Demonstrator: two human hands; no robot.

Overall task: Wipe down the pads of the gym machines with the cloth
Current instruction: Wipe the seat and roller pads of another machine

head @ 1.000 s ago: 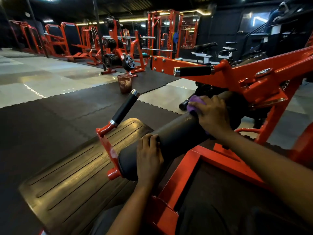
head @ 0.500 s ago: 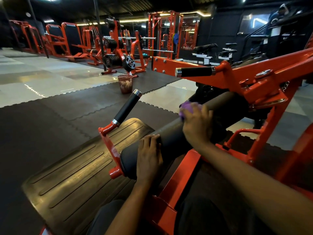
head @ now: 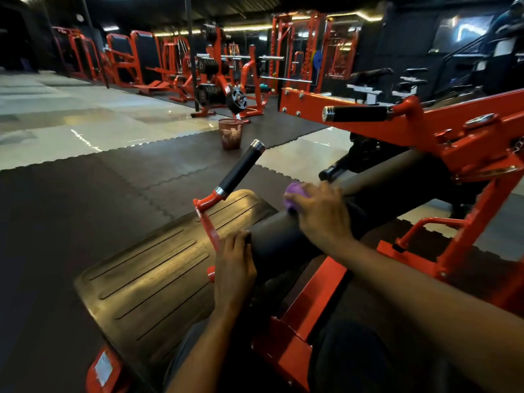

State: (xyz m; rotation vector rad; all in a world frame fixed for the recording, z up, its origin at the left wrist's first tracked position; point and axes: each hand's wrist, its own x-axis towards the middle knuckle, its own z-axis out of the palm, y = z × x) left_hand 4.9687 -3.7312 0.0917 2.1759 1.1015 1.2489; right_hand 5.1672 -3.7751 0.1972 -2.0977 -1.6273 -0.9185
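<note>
My R hand (head: 320,214) bunches the purple cloth (head: 295,194), fingers curled round it, pressing it on top of the black roller pad (head: 272,248), roughly mid-length. My L hand (head: 235,268) lies on the pad's left end, fingers together and fairly straight, holding nothing. Just past that end: orange bracket (head: 208,222) w/ black grip handle (head: 241,168) tilted up, ribbed footplate (head: 147,279) beside it. Orange frame (head: 467,143) over the pad's right end. Bin (head: 230,133) well apart, on the floor.
</note>
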